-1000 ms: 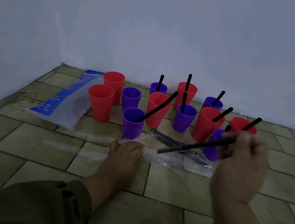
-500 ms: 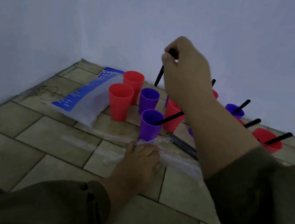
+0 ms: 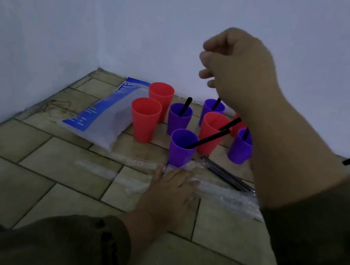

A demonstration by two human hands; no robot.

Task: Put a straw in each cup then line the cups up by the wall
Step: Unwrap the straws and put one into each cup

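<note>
We are looking down at a tiled floor (image 3: 65, 174) where two pale walls (image 3: 74, 11) are meeting in a corner. The cups are standing in a loose cluster at the centre of the frame, near the back wall, not in a line.

At the cluster's left, the rear red cup (image 3: 160, 97) and the front red cup (image 3: 144, 119) are standing upright, close together, neither holding a straw yet. Just right of them the middle purple cup (image 3: 179, 120) is holding a black straw (image 3: 184, 107) that is leaning slightly right. The nearest purple cup (image 3: 181, 148) is carrying a long tilted straw (image 3: 208, 138) that is crossing in front of the centre red cup (image 3: 211, 136). The back purple cup (image 3: 212, 112) and the right purple cup (image 3: 239, 147) are each showing a straw too. A sliver of another red cup (image 3: 235, 129) is showing at the forearm's edge.

The right hand (image 3: 239, 73) is hovering, blurred, in the upper centre above the back purple cup, fingers curled; we cannot tell whether it is gripping anything. The left hand (image 3: 168, 191) is lying flat at lower centre, fingers straight, pressing on a clear plastic wrapper (image 3: 228, 198) and grasping nothing. Loose black straws (image 3: 227, 175) are lying on the floor just beyond the wrapper, right of the nearest purple cup. A blue and white bag (image 3: 107, 118) is lying at centre left, beside the red cups.
</note>
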